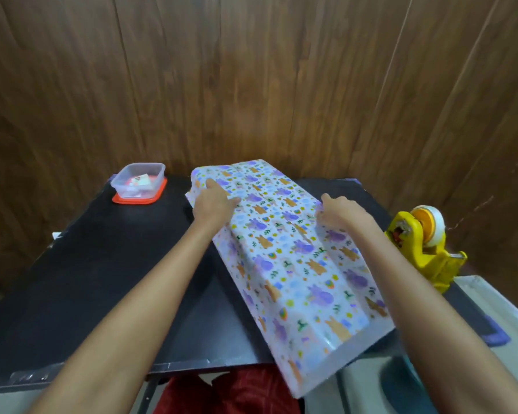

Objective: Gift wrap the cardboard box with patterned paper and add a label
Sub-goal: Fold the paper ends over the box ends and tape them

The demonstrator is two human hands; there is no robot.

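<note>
Both hands flat on the patterned paper (pixel 284 246), left hand (pixel 214 201), right hand (pixel 340 212), no grip closed. Near end overhangs the worktop (pixel 102 279); ease pressure and it slides off.

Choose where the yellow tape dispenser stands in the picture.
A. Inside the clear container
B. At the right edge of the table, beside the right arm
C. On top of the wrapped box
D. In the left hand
B: the yellow tape dispenser stands at the right edge of the black table, apart from the wrapped box.
</note>
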